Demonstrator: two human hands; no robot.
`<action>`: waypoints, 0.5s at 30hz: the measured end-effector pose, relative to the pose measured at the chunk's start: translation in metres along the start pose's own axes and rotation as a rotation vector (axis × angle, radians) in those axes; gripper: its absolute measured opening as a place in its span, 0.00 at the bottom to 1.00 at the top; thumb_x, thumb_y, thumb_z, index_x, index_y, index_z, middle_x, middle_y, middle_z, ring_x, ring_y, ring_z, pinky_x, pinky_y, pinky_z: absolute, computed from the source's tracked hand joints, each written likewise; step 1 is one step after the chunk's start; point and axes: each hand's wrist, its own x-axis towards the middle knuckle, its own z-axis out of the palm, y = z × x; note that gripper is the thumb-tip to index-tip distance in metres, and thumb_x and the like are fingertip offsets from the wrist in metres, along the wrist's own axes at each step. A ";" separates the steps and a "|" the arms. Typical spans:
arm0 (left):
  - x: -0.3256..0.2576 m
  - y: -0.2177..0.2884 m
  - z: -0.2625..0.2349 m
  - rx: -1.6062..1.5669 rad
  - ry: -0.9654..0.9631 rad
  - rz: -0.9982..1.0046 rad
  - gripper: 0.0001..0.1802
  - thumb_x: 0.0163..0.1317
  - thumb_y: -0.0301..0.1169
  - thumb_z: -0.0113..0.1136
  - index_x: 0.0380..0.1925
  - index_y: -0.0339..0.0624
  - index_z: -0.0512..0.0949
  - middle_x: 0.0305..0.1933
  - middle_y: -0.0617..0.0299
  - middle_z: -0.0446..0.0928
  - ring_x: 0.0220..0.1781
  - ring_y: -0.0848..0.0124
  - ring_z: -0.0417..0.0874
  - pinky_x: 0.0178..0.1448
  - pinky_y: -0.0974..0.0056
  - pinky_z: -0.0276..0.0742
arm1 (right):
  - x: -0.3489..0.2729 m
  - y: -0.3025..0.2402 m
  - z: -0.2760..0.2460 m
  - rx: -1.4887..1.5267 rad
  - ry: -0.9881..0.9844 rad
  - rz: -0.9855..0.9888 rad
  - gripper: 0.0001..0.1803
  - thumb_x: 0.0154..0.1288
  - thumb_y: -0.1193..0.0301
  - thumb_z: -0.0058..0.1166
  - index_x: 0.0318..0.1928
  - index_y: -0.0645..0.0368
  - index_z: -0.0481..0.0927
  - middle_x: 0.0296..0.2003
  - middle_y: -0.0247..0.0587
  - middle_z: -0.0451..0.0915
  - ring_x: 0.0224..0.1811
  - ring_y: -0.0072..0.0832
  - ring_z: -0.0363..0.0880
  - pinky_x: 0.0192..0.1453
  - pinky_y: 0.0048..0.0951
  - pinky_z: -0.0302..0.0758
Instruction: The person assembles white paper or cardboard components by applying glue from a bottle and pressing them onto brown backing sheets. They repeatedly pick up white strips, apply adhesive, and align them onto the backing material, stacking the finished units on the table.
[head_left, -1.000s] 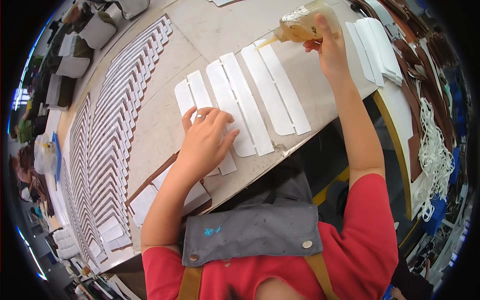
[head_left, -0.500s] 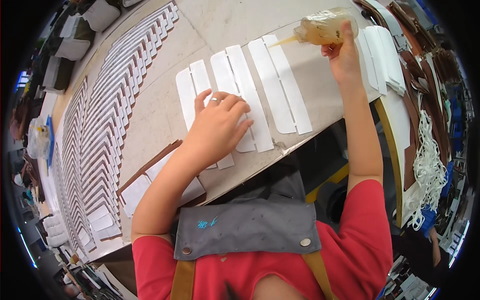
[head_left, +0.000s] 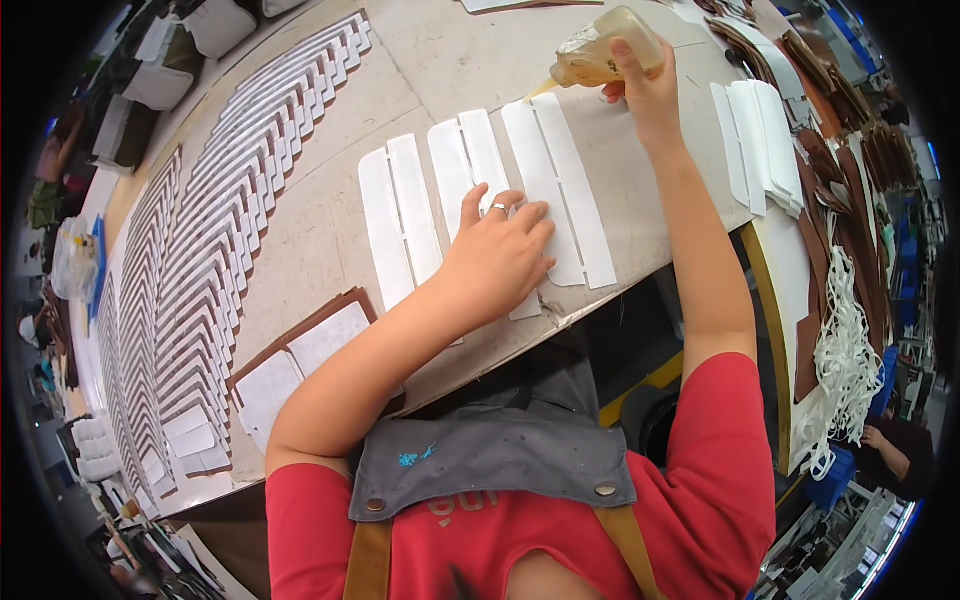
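Right hand [head_left: 650, 95] holds the tilted bottle [head_left: 590, 50]; squeeze evenly along the white panel [head_left: 575, 195] near its nozzle [head_left: 541, 91]. Left hand [head_left: 500, 258] spreads loosely (contact unclear).

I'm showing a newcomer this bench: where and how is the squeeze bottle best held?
Probably around the wide body of the squeeze bottle, coming from the picture's lower right, as the right hand does. The body is broad, offering ample surface to hold; the narrow nozzle slants down-left at a white strip, so holding there would likely get in the way.
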 end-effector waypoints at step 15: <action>0.000 -0.001 0.003 -0.030 0.030 -0.013 0.14 0.57 0.36 0.55 0.42 0.44 0.74 0.54 0.62 0.70 0.61 0.61 0.65 0.66 0.45 0.46 | -0.037 -0.022 -0.023 -0.025 -0.070 0.023 0.28 0.58 0.52 0.56 0.49 0.61 0.67 0.28 0.34 0.72 0.17 0.16 0.68 0.16 0.16 0.64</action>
